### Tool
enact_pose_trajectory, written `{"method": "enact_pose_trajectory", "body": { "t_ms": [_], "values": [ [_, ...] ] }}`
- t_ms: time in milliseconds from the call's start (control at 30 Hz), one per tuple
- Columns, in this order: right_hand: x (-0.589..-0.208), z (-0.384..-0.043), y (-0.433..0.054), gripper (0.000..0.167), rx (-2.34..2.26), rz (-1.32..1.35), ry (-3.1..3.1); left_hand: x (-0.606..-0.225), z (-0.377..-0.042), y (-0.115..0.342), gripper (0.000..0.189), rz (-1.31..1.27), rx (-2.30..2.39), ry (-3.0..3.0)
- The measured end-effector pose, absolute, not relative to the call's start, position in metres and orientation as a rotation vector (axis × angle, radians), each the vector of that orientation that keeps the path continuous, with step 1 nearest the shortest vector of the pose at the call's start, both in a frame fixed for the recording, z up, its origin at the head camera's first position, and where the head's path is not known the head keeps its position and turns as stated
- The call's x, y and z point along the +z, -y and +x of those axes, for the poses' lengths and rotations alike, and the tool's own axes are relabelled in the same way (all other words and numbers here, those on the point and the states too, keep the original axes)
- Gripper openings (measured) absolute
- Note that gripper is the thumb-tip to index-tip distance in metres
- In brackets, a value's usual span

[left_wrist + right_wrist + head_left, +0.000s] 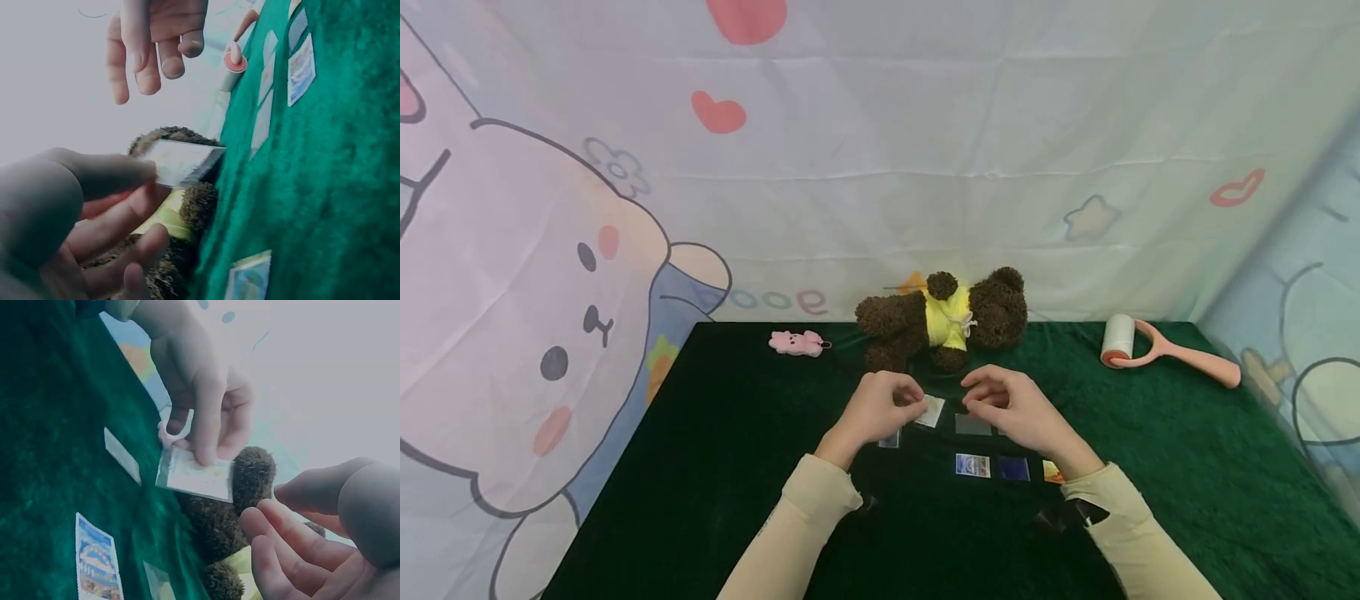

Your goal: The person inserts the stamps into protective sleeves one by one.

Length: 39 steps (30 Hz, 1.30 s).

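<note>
The clear sleeve (199, 480) is pinched above the surface (662, 500) by the left grip (877, 408); the right grip (1013, 408) is parted, holding nothing. Probably light and slippery, the sleeve is best held by its edges.

A tabletop (700, 467) covered in dark green cloth (1210, 450) carried everything. Along its far side lay a small pink plush toy (796, 343), a brown teddy bear (997, 312) (in a yellow top, its head toward the right) and, well apart, a lint roller (1118, 340) with a pink handle. Nearer, a blue-and-white stamp (973, 466), a dark blue rectangle (1014, 468) and a partly hidden orange piece (1052, 472) formed a row; a greyish clear rectangle (973, 425) lay just beyond, and a small sleeved piece (889, 440) to the left.
</note>
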State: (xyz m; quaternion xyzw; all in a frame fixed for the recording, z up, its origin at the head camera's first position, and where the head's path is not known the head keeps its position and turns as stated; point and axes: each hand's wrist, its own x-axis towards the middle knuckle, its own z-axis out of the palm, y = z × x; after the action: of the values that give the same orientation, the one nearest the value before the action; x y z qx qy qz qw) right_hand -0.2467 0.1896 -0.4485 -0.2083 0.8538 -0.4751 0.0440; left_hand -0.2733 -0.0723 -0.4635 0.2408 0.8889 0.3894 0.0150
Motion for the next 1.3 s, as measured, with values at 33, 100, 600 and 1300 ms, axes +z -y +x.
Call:
{"method": "enact_pose_trajectory", "body": {
  "t_ms": [33,100,600,1300],
  "values": [
    [-0.449,-0.247,-0.190,0.025,-1.447,-0.640,-2.609,-0.465,-0.274,0.072,0.007,0.708,1.202,-2.770],
    [-0.450,-0.247,-0.191,0.025,-1.433,-0.645,-2.614,-0.467,-0.275,0.072,0.008,0.625,1.176,-2.779],
    [-0.458,-0.245,-0.194,0.024,-1.414,-0.685,-2.601,-0.484,-0.280,0.062,0.015,0.286,1.031,-2.802],
    [-0.464,-0.240,-0.195,0.025,-1.366,-0.678,-2.610,-0.486,-0.274,0.054,0.015,0.360,0.807,-2.897]
  ]
}}
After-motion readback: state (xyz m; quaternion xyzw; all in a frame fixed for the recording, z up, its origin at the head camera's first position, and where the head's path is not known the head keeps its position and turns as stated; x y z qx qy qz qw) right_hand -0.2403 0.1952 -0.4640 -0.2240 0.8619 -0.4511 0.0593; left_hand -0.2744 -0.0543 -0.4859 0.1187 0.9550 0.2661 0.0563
